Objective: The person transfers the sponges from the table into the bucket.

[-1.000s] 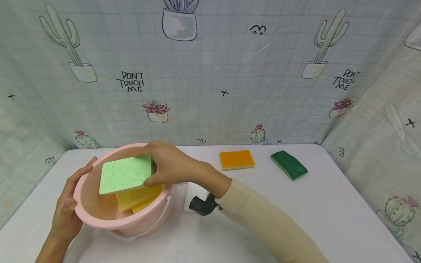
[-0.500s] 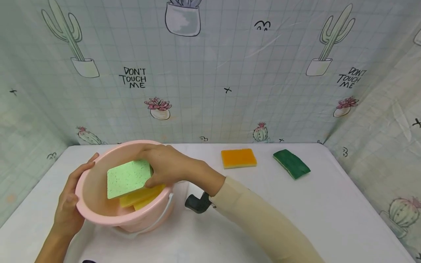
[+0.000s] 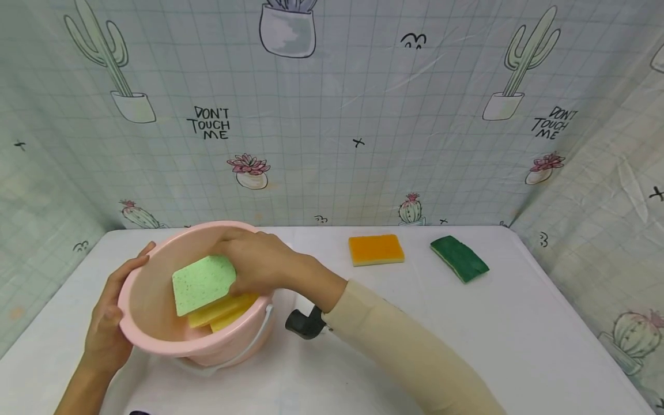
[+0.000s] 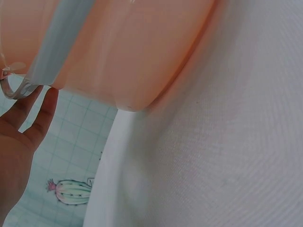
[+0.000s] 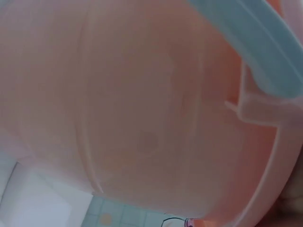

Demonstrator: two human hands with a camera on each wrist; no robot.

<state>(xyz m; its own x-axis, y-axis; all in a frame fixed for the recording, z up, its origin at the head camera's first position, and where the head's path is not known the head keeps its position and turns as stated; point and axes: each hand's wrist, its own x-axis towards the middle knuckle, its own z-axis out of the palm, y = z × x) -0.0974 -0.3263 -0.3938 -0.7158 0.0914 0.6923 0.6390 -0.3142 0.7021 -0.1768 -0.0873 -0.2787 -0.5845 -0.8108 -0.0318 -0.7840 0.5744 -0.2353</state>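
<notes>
In the head view a pink bucket [image 3: 197, 347] stands at the left of the white table. My left hand [image 3: 110, 325] rests against the outside of its rim, fingers extended and spread along it. In the left wrist view, two straight fingers [image 4: 43, 116] touch the bucket beneath the rim, beside the pale handle [image 4: 61, 42]. My right hand [image 3: 256, 262] reaches in over the rim and grips a light green sponge [image 3: 203, 283] by its right end. Yellow sponges [image 3: 223, 313] lie under it in the bucket. The right fingertips are partly hidden.
An orange sponge [image 3: 376, 250] and a dark green sponge [image 3: 459, 259] lie at the back of the table. A black wrist device [image 3: 303, 324] sits below the right forearm. A small dark object [image 3: 139, 412] shows at the bottom edge. Patterned cloth [image 3: 332, 115] hangs behind.
My right hand has lowered the light green sponge deeper into the bucket, onto or close to the yellow ones. The left hand keeps its place at the rim. The head view has shifted slightly.
</notes>
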